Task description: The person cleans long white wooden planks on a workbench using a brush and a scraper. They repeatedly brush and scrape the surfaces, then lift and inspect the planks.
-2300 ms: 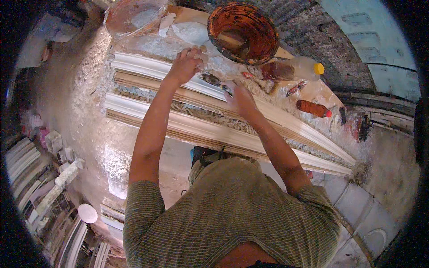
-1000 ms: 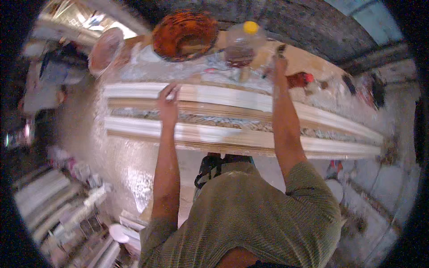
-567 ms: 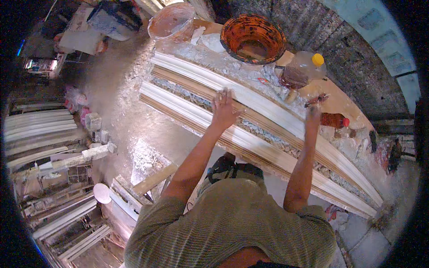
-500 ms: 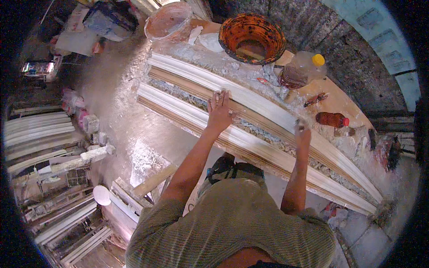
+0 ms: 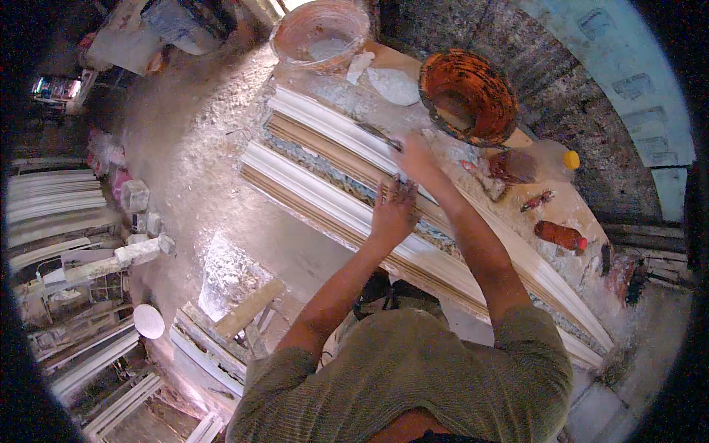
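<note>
Two long white moulding strips with brown edges lie slantwise before me, the far moulding [image 5: 325, 114] and the near moulding [image 5: 310, 184]. My left hand [image 5: 395, 210] rests on the inner brown edge of the far strip, fingers somewhat apart and pressing down. Just beyond it, my right hand [image 5: 419, 161] is over the far strip's white face, blurred by motion. Its fingers are closed, and a thin dark tool [image 5: 380, 135] sticks out from them toward the far left along the moulding. The tool's exact kind is not clear.
Behind the strips stand a whitish bucket [image 5: 321, 37] and an orange-black basin [image 5: 469, 96]. A yellow-capped jug [image 5: 535, 162] and a red-capped bottle [image 5: 559, 235] lie at the right. Stacked mouldings [image 5: 55, 199] and a wooden plank [image 5: 247, 306] are at the left.
My right hand has swept left along the far moulding, from its right part to beside my left hand. The left hand stays on the strip, and the whole view has shifted a little.
</note>
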A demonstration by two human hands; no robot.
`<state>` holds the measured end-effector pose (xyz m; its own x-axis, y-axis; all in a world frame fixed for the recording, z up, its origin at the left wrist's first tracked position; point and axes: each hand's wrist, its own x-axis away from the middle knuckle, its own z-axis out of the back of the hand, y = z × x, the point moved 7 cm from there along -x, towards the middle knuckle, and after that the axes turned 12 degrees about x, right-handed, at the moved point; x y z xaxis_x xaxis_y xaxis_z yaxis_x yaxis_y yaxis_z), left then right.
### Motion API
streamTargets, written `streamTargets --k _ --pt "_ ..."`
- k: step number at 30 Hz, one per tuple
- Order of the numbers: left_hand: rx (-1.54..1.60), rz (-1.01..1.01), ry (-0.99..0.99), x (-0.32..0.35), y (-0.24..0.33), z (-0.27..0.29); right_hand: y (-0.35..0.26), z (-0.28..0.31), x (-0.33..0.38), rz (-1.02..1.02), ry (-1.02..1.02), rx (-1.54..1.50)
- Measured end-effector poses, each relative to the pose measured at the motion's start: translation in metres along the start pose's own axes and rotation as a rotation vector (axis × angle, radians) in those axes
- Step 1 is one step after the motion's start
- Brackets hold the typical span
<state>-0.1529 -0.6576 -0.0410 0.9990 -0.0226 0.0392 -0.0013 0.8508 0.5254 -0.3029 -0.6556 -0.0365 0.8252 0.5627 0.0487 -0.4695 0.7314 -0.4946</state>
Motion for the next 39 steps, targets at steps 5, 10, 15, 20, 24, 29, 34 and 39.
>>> streamTargets --k 5,10,15,20,24,29,34,39 --pt "0.086 0.001 0.041 -0.001 -0.003 0.004 -0.127 -0.067 -0.145 0.139 0.028 -0.045" --pt "0.564 0.012 0.063 0.021 -0.031 -0.055 -0.187 -0.085 -0.173 0.237 0.337 -0.050" --pt "0.294 -0.052 0.082 0.010 -0.042 -0.018 -0.123 -0.050 -0.082 -0.051 -0.018 -0.069" --pt "-0.096 -0.103 -0.126 -0.003 -0.010 0.012 0.068 0.002 0.113 -0.193 -0.010 0.241" --pt "-0.117 -0.087 -0.094 -0.001 -0.011 0.013 0.176 0.145 0.303 -0.681 -0.042 0.238" --pt "-0.129 -0.086 -0.167 0.000 -0.013 -0.012 0.312 0.209 0.485 -1.047 0.065 0.595" --pt "-0.079 -0.211 0.056 0.004 -0.023 -0.031 0.282 0.171 0.437 -0.735 0.128 0.463" --pt "-0.035 -0.126 0.038 0.024 0.050 -0.050 0.330 0.207 0.515 -0.852 0.209 0.491"
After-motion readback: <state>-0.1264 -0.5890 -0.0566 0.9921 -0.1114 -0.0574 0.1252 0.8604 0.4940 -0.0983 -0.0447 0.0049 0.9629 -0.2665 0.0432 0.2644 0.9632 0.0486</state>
